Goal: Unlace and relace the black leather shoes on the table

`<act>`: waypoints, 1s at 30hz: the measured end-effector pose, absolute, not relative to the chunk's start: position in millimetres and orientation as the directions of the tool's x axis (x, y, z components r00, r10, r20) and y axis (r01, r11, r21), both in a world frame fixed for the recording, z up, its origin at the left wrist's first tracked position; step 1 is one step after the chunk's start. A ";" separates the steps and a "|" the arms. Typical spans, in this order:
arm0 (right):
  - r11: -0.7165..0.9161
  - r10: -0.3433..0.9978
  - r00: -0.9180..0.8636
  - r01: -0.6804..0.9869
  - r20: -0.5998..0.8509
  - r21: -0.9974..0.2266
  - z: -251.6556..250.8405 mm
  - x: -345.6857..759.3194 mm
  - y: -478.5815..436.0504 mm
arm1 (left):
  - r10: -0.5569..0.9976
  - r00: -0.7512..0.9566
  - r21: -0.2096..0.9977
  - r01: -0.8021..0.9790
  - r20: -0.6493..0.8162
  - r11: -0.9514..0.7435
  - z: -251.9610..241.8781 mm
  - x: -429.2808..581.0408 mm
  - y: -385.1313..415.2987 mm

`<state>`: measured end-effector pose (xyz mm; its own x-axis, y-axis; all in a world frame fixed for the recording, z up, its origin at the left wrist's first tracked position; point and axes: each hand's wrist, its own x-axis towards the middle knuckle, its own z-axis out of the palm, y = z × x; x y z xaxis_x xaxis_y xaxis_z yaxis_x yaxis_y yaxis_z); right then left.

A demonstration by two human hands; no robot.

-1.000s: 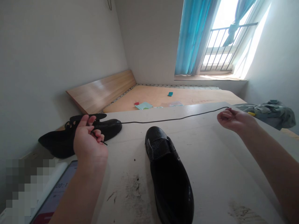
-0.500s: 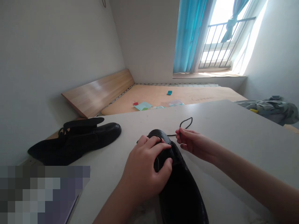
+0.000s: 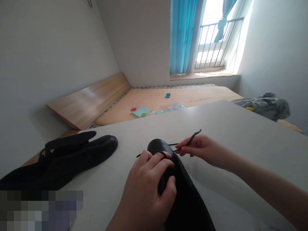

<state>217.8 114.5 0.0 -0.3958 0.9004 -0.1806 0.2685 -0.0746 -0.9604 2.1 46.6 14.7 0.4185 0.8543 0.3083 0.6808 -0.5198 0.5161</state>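
A black shoe (image 3: 190,199) lies on the white table, its toe toward the bottom of the view and its tongue (image 3: 157,145) pointing away from me. My left hand (image 3: 151,186) rests over the shoe's opening, fingers curled on the tongue and a loop of lace near the fingertips. To the right of the tongue, my right hand (image 3: 194,146) pinches a dark shoelace (image 3: 193,136) between thumb and fingers. One end of the lace sticks up past the fingers, and another stretch runs left toward the shoe.
A second black shoe (image 3: 79,157) lies at the left of the white table (image 3: 216,122). Behind the table is a bed (image 3: 144,99) with small packets (image 3: 141,112) on it. Grey-green clothes (image 3: 269,104) are heaped at the right. A pixelated patch covers the lower left corner.
My right hand has shifted its hold on the lace; the loop above it is now a single raised strand. My left hand stays on the shoe. The whole view has shifted slightly.
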 end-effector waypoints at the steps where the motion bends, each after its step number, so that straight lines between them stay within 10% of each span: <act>1: -0.031 0.913 -0.379 0.304 -0.150 -0.952 -0.5 216.5 112.5 | 0.851 0.416 0.515 0.677 0.320 -0.525 13.6 2.0 46.3; 20: 0.587 0.809 -0.491 0.674 0.322 -0.448 -25.1 218.6 84.3 | 0.880 0.355 0.460 0.754 0.316 -0.469 5.8 14.4 49.2; 30: 0.487 0.859 -0.438 0.542 0.265 -0.685 -29.3 213.8 85.4 | 0.958 0.129 0.539 0.803 0.257 -0.253 9.0 30.4 48.5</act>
<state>213.8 85.4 -29.3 -0.4377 0.8593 0.2647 0.5418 0.4870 -0.6850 30.4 48.5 9.0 0.1292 0.9578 0.2568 0.8032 -0.2529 0.5393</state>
